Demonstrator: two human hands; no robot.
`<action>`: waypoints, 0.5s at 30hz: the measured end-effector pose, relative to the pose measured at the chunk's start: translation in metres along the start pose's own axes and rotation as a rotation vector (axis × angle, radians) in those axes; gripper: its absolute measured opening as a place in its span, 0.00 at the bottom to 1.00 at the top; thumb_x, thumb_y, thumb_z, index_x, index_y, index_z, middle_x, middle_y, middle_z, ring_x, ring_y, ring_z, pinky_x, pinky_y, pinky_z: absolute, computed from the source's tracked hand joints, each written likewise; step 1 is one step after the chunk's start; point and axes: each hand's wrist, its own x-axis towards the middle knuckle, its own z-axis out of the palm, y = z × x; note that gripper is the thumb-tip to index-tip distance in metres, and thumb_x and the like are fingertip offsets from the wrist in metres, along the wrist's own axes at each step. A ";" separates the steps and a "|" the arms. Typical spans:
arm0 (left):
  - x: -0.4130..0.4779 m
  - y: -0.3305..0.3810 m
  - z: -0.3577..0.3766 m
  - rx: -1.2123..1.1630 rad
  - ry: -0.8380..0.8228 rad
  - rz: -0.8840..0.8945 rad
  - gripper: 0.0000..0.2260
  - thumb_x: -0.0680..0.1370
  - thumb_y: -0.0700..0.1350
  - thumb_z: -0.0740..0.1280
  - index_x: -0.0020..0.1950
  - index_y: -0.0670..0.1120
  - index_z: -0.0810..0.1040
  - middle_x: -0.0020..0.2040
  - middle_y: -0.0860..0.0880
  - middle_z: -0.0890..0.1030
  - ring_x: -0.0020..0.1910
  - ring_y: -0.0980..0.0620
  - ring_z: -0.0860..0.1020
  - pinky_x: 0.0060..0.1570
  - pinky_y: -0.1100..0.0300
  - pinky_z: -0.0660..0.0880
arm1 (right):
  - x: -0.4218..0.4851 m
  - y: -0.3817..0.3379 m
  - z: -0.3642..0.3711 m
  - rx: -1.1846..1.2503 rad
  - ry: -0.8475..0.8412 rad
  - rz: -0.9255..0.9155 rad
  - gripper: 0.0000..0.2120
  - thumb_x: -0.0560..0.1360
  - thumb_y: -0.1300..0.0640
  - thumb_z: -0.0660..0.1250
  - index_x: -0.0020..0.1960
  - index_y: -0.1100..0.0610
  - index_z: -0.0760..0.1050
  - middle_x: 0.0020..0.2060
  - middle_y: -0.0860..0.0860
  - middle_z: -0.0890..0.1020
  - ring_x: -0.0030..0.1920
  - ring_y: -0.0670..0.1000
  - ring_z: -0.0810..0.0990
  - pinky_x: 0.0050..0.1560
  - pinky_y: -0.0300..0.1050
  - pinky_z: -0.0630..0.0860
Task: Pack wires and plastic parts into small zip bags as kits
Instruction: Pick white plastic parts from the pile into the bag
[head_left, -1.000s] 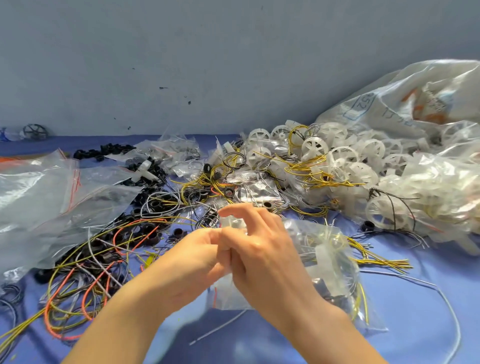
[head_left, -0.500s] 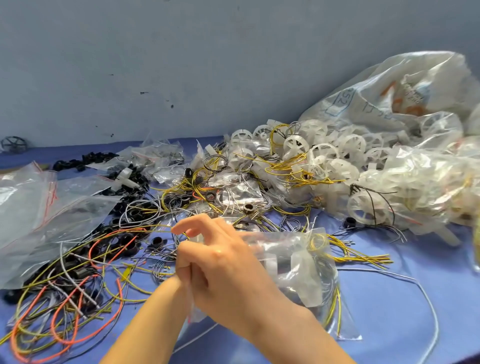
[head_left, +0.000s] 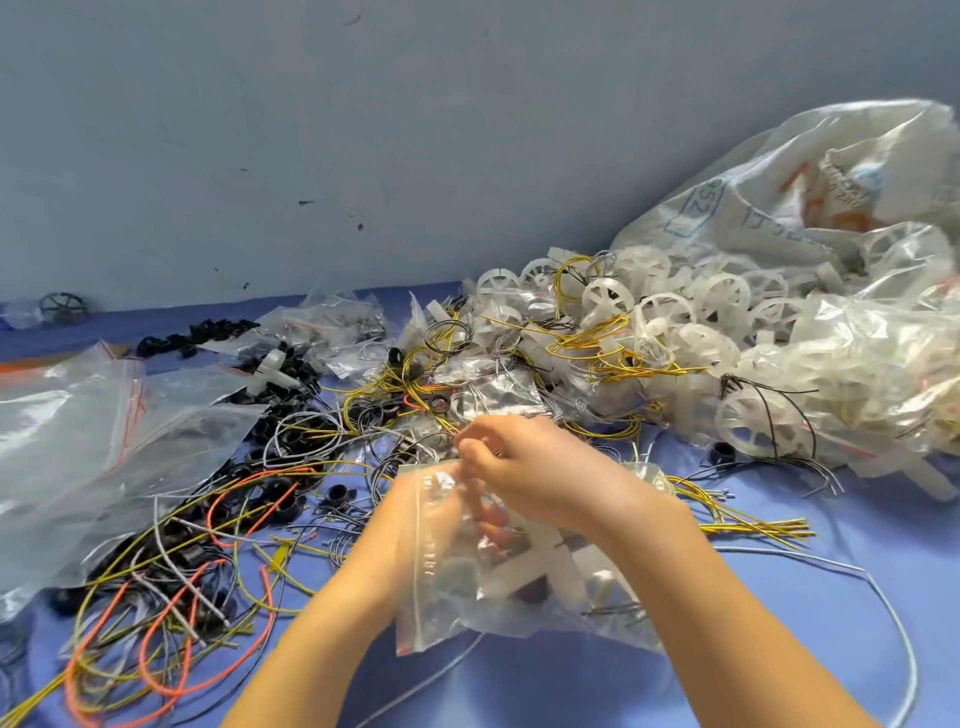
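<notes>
Where the head view looks down, a clear bag (head_left: 519, 587) sits low in the middle over the blue bench (head_left: 857, 519), held between both hands. Its long axis runs left to right. The red zip strip stands upright at the left end, so the mouth points left. White plastic parts and dark wires show inside. The left hand (head_left: 395, 535) grips the mouth end, its fingers blurred behind the plastic. The right hand (head_left: 545, 478) lies over the top, curled fingers pinching the upper corner. To the left sprawls a tangle of yellow, black and orange wires (head_left: 171, 571), and beyond it lie empty bags (head_left: 78, 441) and black rings (head_left: 197, 335). Behind the hands, more wire loops crowd close. At far right, white wheels (head_left: 675, 322) pile against a sack (head_left: 805, 208). Just right of the bag lies a yellow bundle (head_left: 753, 527).
</notes>
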 end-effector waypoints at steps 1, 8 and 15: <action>0.002 0.001 -0.008 0.015 -0.002 0.001 0.08 0.80 0.34 0.64 0.55 0.35 0.80 0.43 0.43 0.84 0.39 0.50 0.82 0.39 0.61 0.79 | 0.005 0.001 0.000 0.003 -0.093 0.012 0.15 0.82 0.49 0.56 0.59 0.52 0.78 0.54 0.51 0.83 0.55 0.53 0.79 0.57 0.50 0.76; -0.013 -0.005 -0.073 0.119 -0.125 -0.081 0.28 0.72 0.65 0.65 0.55 0.42 0.84 0.45 0.45 0.85 0.34 0.53 0.79 0.30 0.64 0.74 | 0.037 0.007 0.004 -0.006 -0.329 0.007 0.22 0.78 0.37 0.62 0.47 0.55 0.82 0.40 0.47 0.84 0.39 0.46 0.78 0.40 0.43 0.72; -0.035 -0.012 -0.074 0.803 -0.320 0.057 0.22 0.66 0.75 0.65 0.55 0.67 0.79 0.32 0.60 0.70 0.32 0.59 0.67 0.35 0.65 0.65 | 0.036 0.013 -0.017 0.379 -0.082 -0.110 0.08 0.79 0.49 0.67 0.44 0.50 0.82 0.37 0.47 0.82 0.39 0.45 0.79 0.46 0.46 0.75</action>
